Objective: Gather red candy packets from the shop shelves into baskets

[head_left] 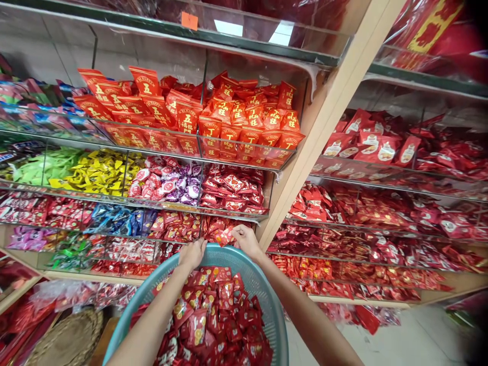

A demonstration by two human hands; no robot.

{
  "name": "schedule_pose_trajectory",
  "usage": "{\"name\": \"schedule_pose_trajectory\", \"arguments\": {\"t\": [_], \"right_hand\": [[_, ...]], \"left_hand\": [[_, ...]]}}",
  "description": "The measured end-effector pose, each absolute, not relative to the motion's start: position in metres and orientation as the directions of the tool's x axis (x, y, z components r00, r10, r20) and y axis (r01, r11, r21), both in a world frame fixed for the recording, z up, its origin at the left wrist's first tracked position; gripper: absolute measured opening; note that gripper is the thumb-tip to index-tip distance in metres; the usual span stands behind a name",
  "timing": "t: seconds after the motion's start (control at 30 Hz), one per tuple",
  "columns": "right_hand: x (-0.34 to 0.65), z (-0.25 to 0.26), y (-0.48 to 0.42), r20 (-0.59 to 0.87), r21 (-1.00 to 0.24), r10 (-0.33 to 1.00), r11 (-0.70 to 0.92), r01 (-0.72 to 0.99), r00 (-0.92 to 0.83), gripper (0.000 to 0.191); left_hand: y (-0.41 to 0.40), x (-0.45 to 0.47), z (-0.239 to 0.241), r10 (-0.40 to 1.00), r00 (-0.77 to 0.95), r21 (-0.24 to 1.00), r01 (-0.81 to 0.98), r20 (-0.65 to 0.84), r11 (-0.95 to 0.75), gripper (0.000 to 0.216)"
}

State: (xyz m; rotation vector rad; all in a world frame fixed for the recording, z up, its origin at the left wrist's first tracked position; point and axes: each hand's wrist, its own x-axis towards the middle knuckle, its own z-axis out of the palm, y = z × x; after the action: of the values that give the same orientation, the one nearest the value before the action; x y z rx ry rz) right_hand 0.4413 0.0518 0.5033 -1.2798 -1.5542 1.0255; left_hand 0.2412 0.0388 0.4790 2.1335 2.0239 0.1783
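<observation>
A teal plastic basket (277, 300) heaped with small red candy packets (217, 310) stands below the shelves, under my forearms. My left hand (192, 253) is at the basket's far rim, close to the shelf's front edge. Its fingers are curled, and what they hold, if anything, is hidden. To its right, my right hand (246, 240) reaches over the rim to a shelf compartment of red packets. Its thumb and fingers pinch the edge of a red candy packet (224, 236) with light and yellow print.
Clear-fronted shelves hold orange-red packets (152, 107), yellow-wrapped sweets (101, 170) and purple-wrapped sweets (186, 185). A wooden upright (305, 173) divides them from red packets (381, 145) on the right. A woven round basket (68, 335) sits at lower left.
</observation>
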Motion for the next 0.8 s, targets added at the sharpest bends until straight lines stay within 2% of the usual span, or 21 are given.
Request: {"name": "schedule_pose_trajectory", "arguments": {"t": [0.1,0.17,0.23,0.33,0.47,0.7,0.8], "right_hand": [[0.454,0.508,0.041,-0.001,-0.949,0.930,0.115,0.292,-0.368,0.021],[0.463,0.511,0.036,-0.134,-0.908,0.847,0.102,0.405,-0.515,0.018],[0.469,0.511,0.032,-0.248,-0.834,0.783,0.127,0.538,-0.570,0.012],[0.472,0.511,0.029,-0.343,-0.687,0.744,0.217,0.694,-0.573,0.006],[0.468,0.511,0.029,-0.410,-0.525,0.730,0.301,0.796,-0.546,0.014],[0.456,0.501,0.030,-0.548,-0.499,0.631,0.281,0.820,-0.550,0.014],[0.453,0.500,0.028,-0.525,-0.485,0.689,0.241,0.841,-0.500,0.016]], "left_hand": [[0.039,0.242,0.478,0.997,0.059,0.224,0.973,-0.047,-0.046,0.050],[0.039,0.242,0.479,0.997,0.055,0.228,0.973,-0.050,-0.042,0.050],[0.039,0.242,0.479,0.997,0.055,0.230,0.972,-0.053,-0.041,0.050],[0.039,0.242,0.480,0.997,0.055,0.232,0.972,-0.057,-0.040,0.049],[0.039,0.243,0.482,0.997,0.050,0.232,0.972,-0.060,-0.035,0.049],[0.039,0.243,0.484,0.996,0.045,0.229,0.973,-0.077,-0.026,0.048],[0.038,0.243,0.484,0.996,0.049,0.229,0.973,-0.071,-0.031,0.049]]}}
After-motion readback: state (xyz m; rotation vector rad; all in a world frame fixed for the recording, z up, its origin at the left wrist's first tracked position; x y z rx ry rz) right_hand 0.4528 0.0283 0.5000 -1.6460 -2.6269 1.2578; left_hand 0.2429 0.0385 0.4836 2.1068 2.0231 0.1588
